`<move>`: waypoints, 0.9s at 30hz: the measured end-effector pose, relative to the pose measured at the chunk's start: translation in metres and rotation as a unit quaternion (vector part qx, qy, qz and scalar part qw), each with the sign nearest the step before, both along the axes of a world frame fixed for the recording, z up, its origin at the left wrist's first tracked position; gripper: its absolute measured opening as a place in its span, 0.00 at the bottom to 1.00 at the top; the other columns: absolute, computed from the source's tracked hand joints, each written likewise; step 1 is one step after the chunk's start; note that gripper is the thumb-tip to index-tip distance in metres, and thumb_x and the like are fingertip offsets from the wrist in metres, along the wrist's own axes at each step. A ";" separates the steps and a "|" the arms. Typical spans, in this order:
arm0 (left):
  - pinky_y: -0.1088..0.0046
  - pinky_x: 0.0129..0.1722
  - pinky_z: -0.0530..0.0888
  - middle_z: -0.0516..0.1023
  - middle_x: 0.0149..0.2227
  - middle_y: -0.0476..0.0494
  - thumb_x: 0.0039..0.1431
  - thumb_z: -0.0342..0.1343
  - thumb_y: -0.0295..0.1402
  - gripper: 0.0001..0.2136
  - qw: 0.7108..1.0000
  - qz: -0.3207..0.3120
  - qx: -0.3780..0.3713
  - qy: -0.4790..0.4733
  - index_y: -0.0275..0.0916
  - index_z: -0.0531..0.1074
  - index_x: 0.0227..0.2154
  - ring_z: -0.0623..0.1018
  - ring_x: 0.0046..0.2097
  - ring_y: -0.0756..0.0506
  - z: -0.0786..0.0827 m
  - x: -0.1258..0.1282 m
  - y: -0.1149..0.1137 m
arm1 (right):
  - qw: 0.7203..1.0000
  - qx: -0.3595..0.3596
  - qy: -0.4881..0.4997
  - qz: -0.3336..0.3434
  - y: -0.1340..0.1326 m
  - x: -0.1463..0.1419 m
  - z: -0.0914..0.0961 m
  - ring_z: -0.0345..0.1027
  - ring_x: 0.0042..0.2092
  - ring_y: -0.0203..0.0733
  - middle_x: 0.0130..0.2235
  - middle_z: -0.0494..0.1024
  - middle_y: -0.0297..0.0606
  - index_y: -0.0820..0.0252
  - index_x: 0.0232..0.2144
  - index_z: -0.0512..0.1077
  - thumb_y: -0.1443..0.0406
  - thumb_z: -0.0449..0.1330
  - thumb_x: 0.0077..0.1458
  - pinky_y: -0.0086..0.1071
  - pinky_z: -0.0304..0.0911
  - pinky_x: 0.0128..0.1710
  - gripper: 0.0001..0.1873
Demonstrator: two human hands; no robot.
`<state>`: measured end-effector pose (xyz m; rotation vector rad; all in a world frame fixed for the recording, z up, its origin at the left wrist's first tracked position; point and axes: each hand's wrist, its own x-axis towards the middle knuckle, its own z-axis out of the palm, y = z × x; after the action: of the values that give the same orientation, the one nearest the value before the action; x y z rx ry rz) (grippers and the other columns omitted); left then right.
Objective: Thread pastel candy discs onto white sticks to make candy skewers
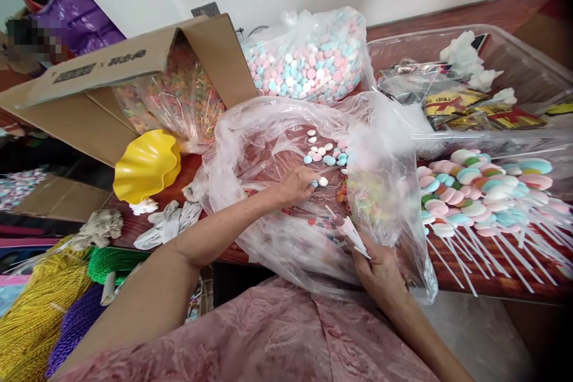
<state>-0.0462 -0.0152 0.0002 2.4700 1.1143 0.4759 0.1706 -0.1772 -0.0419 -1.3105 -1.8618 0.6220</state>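
Note:
My left hand (297,188) is closed, fingertips down among loose pastel candies (329,160) inside a spread clear plastic bag (242,125). A bluish piece shows right by the fingertips; whether they pinch it is hidden. My right hand (380,267) grips a small bundle of white sticks (357,240) over the bag's near side, their tips pointing up and left. Orange and green gummy candies (342,194) lie in the bag near the sticks, partly under its cloudy fold. To the right rests a pile of pastel candies on white sticks (483,191).
Behind stands a full bag of pastel candies (308,62). An open cardboard box (111,71) with a bag of colourful candy and a yellow wavy bowl (145,167) are at left. A clear plastic bin (487,33) with wrappers stands at back right. Beaded strands (40,304) lie lower left.

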 end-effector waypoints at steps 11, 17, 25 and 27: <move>0.75 0.36 0.76 0.80 0.35 0.47 0.47 0.66 0.28 0.12 0.816 0.171 -0.225 -0.504 0.37 0.81 0.37 0.77 0.35 0.51 0.044 -0.004 -0.092 | 1.000 -0.009 -0.026 0.000 0.011 -0.018 0.025 0.71 0.27 0.40 0.28 0.79 0.35 0.59 0.41 0.79 0.68 0.51 0.60 0.29 0.62 0.28 0.17; 0.75 0.40 0.76 0.80 0.36 0.49 0.45 0.70 0.28 0.11 0.740 0.217 -0.204 -0.603 0.41 0.82 0.35 0.77 0.37 0.52 0.025 -0.007 -0.113 | 0.998 -0.021 -0.033 0.042 0.009 -0.030 0.028 0.75 0.33 0.42 0.36 0.82 0.37 0.57 0.44 0.78 0.68 0.51 0.60 0.30 0.66 0.34 0.18; 0.77 0.35 0.76 0.81 0.30 0.50 0.37 0.74 0.31 0.15 0.632 0.260 -0.274 -0.677 0.38 0.81 0.31 0.78 0.32 0.53 0.021 -0.012 -0.110 | 0.998 -0.041 -0.006 0.047 0.002 -0.042 0.030 0.72 0.31 0.40 0.36 0.81 0.36 0.57 0.47 0.78 0.68 0.51 0.61 0.31 0.65 0.34 0.18; 0.76 0.35 0.76 0.81 0.30 0.49 0.35 0.75 0.32 0.16 0.626 0.262 -0.279 -0.679 0.37 0.81 0.31 0.78 0.32 0.52 0.020 -0.012 -0.111 | 0.998 -0.048 -0.007 0.049 0.002 -0.043 0.031 0.72 0.31 0.40 0.37 0.82 0.36 0.58 0.48 0.77 0.67 0.51 0.61 0.31 0.65 0.34 0.18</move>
<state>-0.0583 -0.1258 0.0202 0.6460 0.9180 1.4979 0.1273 -0.1753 -0.0107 -1.2925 -1.9382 0.7637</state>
